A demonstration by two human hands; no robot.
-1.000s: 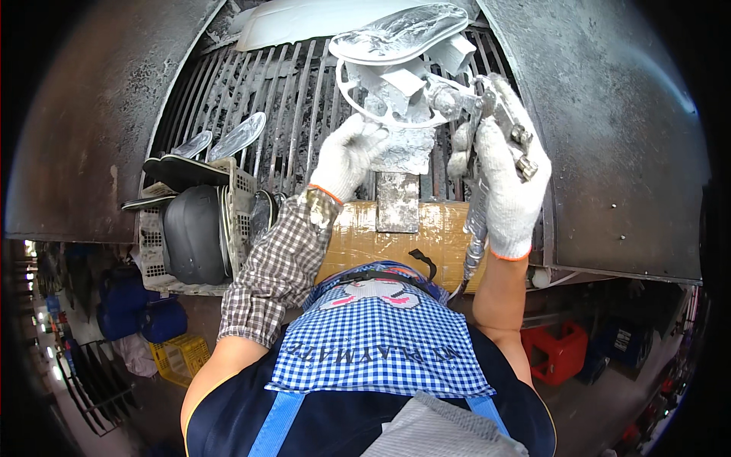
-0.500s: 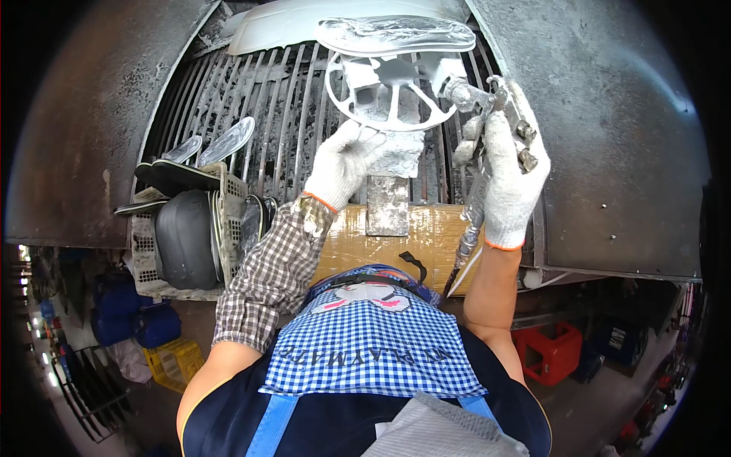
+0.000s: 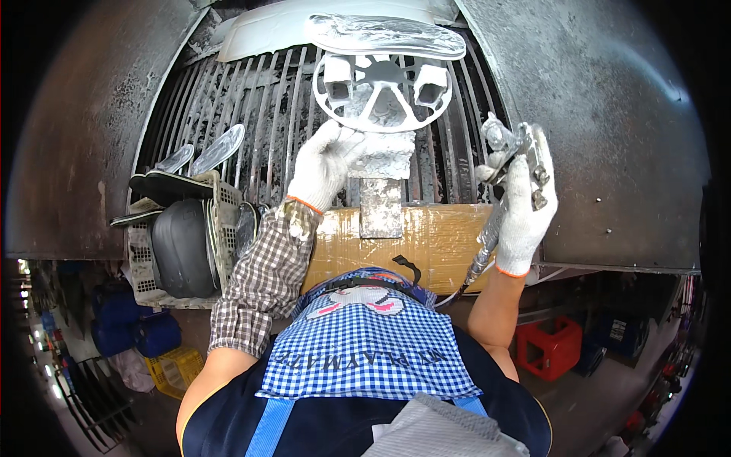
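Silvery shoe sole (image 3: pixel 387 34) lies atop a white spoked wheel (image 3: pixel 383 128); it is probably light, flexible and slick, best taken by its pale edges. The left hand (image 3: pixel 324 164), fingers curled, is at the wheel's near rim; I cannot tell whether it grips. The right hand (image 3: pixel 525 202) grips a metal spray gun (image 3: pixel 503 137). Far left, a perforated cream crate (image 3: pixel 227 204) holds black soles (image 3: pixel 183 247); right of its lower corner, a yellow crate's (image 3: pixel 177 370) contents are unclear.

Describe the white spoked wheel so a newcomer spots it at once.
Find the dark metal grate of parallel bars, beyond the shiny brown taped board. Near the picture's top, just past the white-gloved left hand, is the white spoked wheel. Unlike the oblong, shiny sole-shaped piece above it, it's a round, open ring.
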